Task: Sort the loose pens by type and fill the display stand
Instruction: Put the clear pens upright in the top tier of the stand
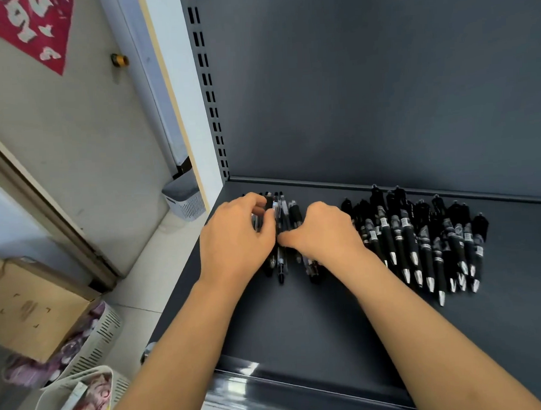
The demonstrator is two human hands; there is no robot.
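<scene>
My left hand [236, 234] pinches a pen [274, 209] in the small row [281, 266] on the shelf [299, 327] — pens pointing toward me. Right hand [323, 230] curls over them, grip unclear; the bigger pile [419, 244] lies right, nearer it.

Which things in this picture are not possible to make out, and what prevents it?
Head view: middle of the left group of pens, covered by the left hand and right hand.
Head view: right hand's fingertips, hidden behind its knuckles; grip unclear.
Head view: label print on the right pile of pens, too small.
</scene>
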